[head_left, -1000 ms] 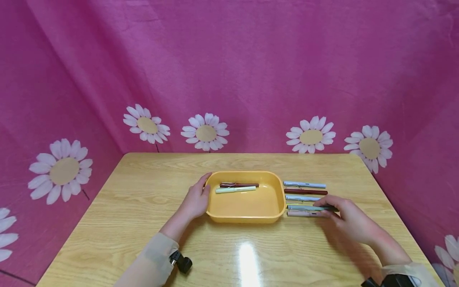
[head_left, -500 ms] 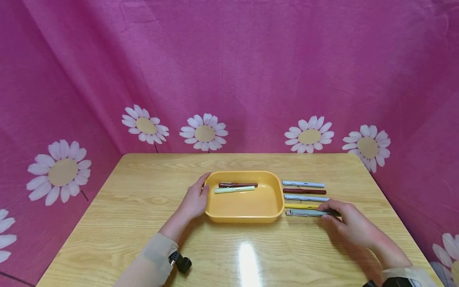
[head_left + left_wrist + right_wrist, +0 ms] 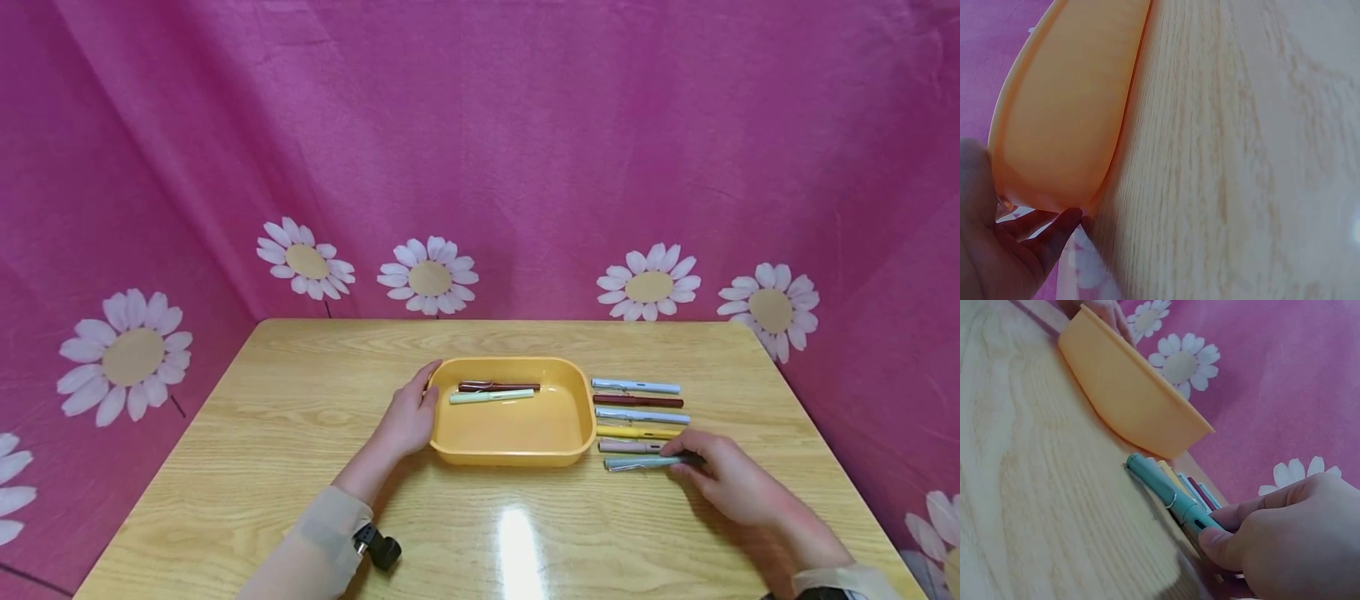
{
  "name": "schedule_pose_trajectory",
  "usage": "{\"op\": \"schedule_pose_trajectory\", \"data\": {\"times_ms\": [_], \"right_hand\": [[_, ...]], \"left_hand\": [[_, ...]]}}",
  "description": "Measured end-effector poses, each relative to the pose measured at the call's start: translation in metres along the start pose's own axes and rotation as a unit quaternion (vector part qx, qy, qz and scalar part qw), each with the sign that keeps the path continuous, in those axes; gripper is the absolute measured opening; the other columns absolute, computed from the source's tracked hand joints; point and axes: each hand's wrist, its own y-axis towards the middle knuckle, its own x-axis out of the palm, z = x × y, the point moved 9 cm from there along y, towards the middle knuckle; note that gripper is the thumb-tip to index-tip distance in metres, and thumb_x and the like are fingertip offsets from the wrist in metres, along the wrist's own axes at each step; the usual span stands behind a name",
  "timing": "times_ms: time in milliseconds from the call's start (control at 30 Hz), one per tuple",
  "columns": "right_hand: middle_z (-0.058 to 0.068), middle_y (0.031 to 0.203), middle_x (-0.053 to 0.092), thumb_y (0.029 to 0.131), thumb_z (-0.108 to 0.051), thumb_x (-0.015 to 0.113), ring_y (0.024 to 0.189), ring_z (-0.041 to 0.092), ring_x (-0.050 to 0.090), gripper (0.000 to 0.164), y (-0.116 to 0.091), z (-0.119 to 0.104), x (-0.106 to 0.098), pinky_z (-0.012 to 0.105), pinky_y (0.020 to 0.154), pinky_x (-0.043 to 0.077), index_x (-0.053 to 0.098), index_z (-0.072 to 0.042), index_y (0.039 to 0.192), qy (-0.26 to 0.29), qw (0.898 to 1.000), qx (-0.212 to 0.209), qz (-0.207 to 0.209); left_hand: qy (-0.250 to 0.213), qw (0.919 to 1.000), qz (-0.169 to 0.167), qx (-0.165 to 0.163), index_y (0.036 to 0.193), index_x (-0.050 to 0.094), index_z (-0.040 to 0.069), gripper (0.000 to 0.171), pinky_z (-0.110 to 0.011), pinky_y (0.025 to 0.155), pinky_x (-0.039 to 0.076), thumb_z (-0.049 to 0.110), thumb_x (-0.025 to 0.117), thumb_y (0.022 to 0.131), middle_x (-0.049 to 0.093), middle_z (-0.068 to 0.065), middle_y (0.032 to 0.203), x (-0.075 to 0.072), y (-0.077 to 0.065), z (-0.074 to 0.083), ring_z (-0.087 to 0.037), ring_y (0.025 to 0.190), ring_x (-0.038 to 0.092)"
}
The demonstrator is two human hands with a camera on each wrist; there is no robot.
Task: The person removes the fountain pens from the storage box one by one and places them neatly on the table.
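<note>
My left hand (image 3: pixel 408 421) holds the left end of a yellow plastic tray (image 3: pixel 513 459); in the left wrist view its fingers bend in at the tray's end wall (image 3: pixel 1060 125). Inside the tray lie a dark red pen (image 3: pixel 517 387) and a pale green pen (image 3: pixel 491 397). My right hand (image 3: pixel 731 479) pinches a teal-green capped pen (image 3: pixel 1157 481) by one end, thumb below and fingers above. The pen lies nearest me in a row right of the tray, its clip end pointing left. Just beyond it is a pinkish-grey pen (image 3: pixel 628 447).
Farther along the row are a yellow pen (image 3: pixel 637 432), a light blue pen (image 3: pixel 641 415), a dark red pen (image 3: pixel 637 401) and another light blue pen (image 3: pixel 636 387). The wooden table (image 3: pixel 300 517) backs onto a pink curtain (image 3: pixel 517 167) with daisies.
My right hand has carried the green pen toward me, over the pinkish-grey pen, to the near end of the row. The yellow pen now shows. My left hand and the tray stay put.
</note>
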Motion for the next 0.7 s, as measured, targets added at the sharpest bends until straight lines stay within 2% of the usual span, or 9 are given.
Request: {"op": "schedule_pose_trajectory", "data": {"times_ms": [133,300,533,700], "right_hand": [[-0.006,0.095,0.070,0.090,0.003,0.080,0.088,0.003,0.062,0.024,-0.0004,-0.0010,0.0030,0.026,0.074,0.054,0.073,-0.016,0.102,-0.015,1.000,-0.016,0.004],[-0.011,0.094,0.068,0.086,0.006,0.082,0.088,0.002,0.061,0.028,0.0002,-0.0036,0.0029,0.030,0.075,0.056,0.074,-0.017,0.100,-0.064,0.997,-0.034,0.019],[-0.012,0.097,0.065,0.082,0.002,0.088,0.088,0.009,0.062,0.026,0.0016,-0.0022,0.0068,0.036,0.075,0.057,0.077,-0.015,0.098,-0.126,0.990,-0.053,0.019],[-0.009,0.100,0.066,0.082,0.002,0.087,0.091,0.012,0.063,0.026,0.0048,-0.0046,0.0030,0.039,0.078,0.058,0.078,-0.015,0.099,-0.134,0.989,-0.050,0.023]], "left_hand": [[0.001,1.0000,-0.001,0.000,0.158,0.045,0.003,0.048,-0.053,0.104,0.050,0.006,0.045,0.110,0.064,-0.026,0.138,0.0004,-0.0003,-0.0004,-0.033,0.116,0.067],[-0.001,1.0000,-0.002,-0.002,0.158,0.046,0.004,0.048,-0.053,0.103,0.051,0.007,0.045,0.111,0.064,-0.025,0.139,-0.0002,-0.0009,-0.0002,-0.032,0.114,0.067],[-0.001,1.0000,-0.001,-0.008,0.159,0.045,0.004,0.048,-0.053,0.106,0.049,0.007,0.044,0.111,0.062,-0.024,0.143,-0.0007,-0.0012,-0.0017,-0.032,0.119,0.065],[-0.004,1.0000,0.000,-0.008,0.159,0.046,0.006,0.048,-0.053,0.106,0.048,0.008,0.044,0.111,0.062,-0.023,0.143,-0.0001,-0.0002,-0.0029,-0.032,0.119,0.065]]}}
